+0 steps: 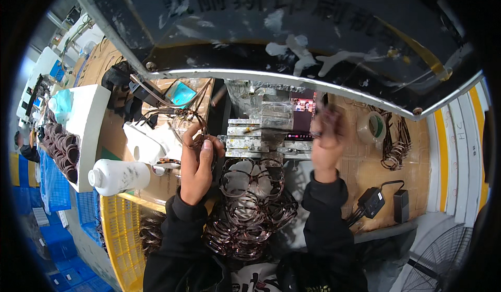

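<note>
My left hand (198,161) is closed around a bunch of thin brown-and-dark eyeglass temples (194,115), which stick up and fan out above the fingers. My right hand (329,140) is smeared by motion at the right side of a metal fixture (244,140); whether it holds anything is unclear. A slim dark strip (282,130), like a temple, reaches across the fixture toward that hand. Below the fixture, close to my body, lies a heap of dark tortoiseshell eyeglass frames (250,203). A phone (302,117) with a lit screen stands behind the fixture.
A dark machine panel (235,31) overhangs the far side. At left are a white bottle (122,177) and a yellow basket (122,234). At right lie a tape roll (371,127), more temples (397,143), and black adapters (371,202). A fan (438,258) stands lower right.
</note>
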The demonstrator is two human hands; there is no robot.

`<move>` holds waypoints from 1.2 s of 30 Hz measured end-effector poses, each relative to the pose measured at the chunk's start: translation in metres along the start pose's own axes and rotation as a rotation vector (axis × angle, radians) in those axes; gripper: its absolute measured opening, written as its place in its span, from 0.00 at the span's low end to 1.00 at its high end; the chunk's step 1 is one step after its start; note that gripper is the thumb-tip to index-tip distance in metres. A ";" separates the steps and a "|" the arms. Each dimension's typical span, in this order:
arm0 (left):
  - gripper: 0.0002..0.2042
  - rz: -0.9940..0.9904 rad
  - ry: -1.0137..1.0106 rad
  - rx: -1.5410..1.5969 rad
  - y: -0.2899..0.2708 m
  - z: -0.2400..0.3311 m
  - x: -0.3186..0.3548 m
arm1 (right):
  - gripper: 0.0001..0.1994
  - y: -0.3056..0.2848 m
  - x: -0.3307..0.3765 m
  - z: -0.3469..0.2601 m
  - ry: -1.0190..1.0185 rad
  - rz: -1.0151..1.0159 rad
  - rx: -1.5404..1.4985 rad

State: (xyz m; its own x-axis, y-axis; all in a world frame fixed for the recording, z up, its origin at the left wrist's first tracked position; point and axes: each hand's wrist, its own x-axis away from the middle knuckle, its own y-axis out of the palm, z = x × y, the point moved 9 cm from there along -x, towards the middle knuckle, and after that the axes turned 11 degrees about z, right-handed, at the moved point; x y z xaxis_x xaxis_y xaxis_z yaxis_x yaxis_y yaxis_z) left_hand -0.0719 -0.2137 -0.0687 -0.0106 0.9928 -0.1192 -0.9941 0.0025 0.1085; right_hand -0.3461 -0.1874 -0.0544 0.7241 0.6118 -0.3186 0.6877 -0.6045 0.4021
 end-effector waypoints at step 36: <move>0.35 -0.492 0.387 -0.487 0.045 0.063 0.043 | 0.08 -0.010 0.123 -0.082 -0.254 -0.908 0.778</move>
State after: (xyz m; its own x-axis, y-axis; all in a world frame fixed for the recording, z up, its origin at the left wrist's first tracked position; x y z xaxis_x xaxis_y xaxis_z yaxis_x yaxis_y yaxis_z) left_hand -0.1103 -0.1635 -0.0069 0.4943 0.7789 -0.3859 -0.8288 0.2884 -0.4795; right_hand -0.2683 -0.0644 -0.0266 -0.1058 0.9061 -0.4096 0.7341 -0.2067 -0.6468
